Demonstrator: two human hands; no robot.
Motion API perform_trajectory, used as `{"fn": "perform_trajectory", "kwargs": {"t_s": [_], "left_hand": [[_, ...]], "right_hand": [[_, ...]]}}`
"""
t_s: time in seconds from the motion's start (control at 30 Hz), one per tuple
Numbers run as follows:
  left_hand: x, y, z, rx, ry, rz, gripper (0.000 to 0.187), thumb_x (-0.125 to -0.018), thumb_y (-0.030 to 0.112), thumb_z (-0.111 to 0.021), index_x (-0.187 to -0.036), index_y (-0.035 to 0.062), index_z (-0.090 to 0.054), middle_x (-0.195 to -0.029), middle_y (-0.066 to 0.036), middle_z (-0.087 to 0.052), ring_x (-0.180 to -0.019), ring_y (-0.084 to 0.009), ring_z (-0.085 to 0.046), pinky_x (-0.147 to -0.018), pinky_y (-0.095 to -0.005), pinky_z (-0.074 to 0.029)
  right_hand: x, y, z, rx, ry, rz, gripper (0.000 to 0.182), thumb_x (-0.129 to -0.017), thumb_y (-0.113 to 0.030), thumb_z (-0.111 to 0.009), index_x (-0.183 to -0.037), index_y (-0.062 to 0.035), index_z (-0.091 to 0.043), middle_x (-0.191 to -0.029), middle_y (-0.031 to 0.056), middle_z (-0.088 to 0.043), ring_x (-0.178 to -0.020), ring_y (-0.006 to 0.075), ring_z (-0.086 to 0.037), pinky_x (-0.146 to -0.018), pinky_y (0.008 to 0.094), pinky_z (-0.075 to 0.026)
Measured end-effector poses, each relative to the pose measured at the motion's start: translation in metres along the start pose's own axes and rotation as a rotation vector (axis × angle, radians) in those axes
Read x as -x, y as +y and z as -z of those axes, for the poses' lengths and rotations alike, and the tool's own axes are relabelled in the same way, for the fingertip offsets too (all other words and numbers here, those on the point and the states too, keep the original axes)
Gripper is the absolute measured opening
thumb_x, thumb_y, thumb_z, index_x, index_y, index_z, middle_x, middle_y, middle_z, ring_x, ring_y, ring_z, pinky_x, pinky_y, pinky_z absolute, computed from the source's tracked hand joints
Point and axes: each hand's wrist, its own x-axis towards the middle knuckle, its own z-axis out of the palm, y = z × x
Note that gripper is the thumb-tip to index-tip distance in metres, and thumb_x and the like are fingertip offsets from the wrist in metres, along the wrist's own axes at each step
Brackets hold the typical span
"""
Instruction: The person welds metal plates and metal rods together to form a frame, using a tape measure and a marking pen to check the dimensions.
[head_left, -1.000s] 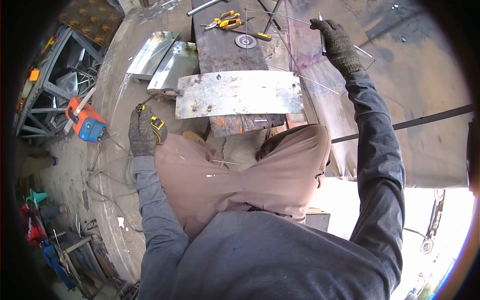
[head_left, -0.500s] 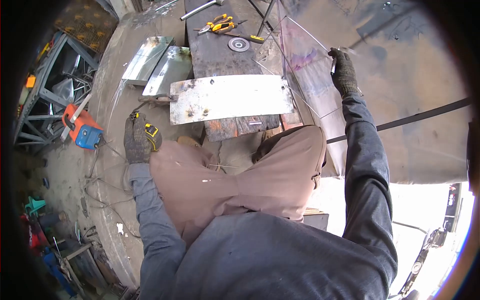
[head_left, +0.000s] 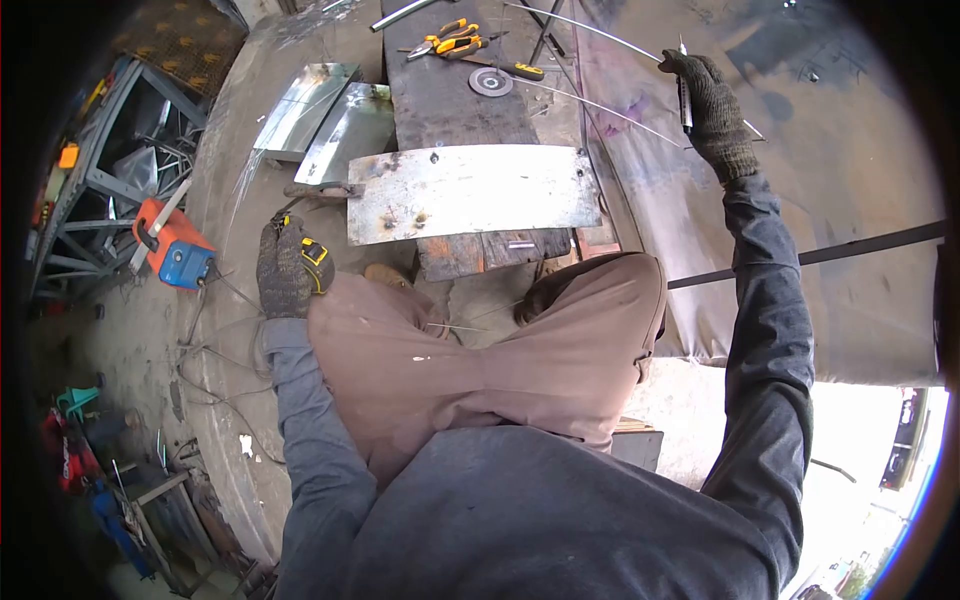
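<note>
My gloved left hand is wrapped around a black and yellow tape measure beside my left knee. Out to the right, my gloved right hand is closed on a slim marker-like tool and a thin metal rod that extends to the left. A rectangular metal sheet lies across the dark board, with a clamp-like holder touching its left edge. Two shiny metal pieces rest behind it on the left.
Yellow-handled pliers and a grinding disc lie on the dark board. An orange and blue machine with cables stands at left, near a metal rack. A black strap crosses the right side.
My right hand has moved up and to the right, and the thin rod has shifted with it. My left hand still holds the tape measure. The whole view has shifted slightly.
</note>
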Motion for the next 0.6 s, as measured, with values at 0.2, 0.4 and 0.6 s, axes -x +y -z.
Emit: {"fn": "perform_trajectory", "kwargs": {"t_s": [0.2,0.4,0.6], "left_hand": [[0.0,-0.008,0.011,-0.167,0.047,-0.053,0.025,-0.099,0.026,-0.061,-0.112,0.0049,-0.065,-0.096,-0.001,-0.063,-0.085,-0.0099,-0.055,-0.077,-0.0275,-0.046],[-0.005,-0.016,0.008,-0.028,0.112,-0.068,0.007,-0.096,0.015,-0.065,-0.1,0.0105,-0.061,-0.069,0.003,-0.052,-0.049,-0.0062,-0.048,-0.042,-0.0243,-0.037],[0.005,-0.011,0.009,-0.182,0.077,-0.085,0.027,-0.1,0.027,-0.06,-0.114,0.0049,-0.066,-0.094,-0.001,-0.061,-0.082,-0.0097,-0.054,-0.072,-0.0274,-0.046]], "right_hand": [[-0.047,-0.053,-0.007,-0.327,-0.17,0.102,0.029,-0.092,-0.002,-0.06,-0.121,-0.0058,-0.059,-0.124,0.0138,-0.062,-0.116,0.0307,-0.061,-0.099,0.0386,-0.049],[-0.06,-0.076,-0.066,-0.383,-0.249,0.147,0.037,-0.09,0.007,-0.054,-0.124,-0.0066,-0.057,-0.126,0.0132,-0.062,-0.121,0.0281,-0.06,-0.106,0.0356,-0.046],[-0.073,-0.081,-0.119,-0.444,-0.31,0.118,0.042,-0.086,0.013,-0.053,-0.122,-0.0084,-0.057,-0.127,0.0131,-0.062,-0.122,0.029,-0.06,-0.106,0.0383,-0.047]]}}
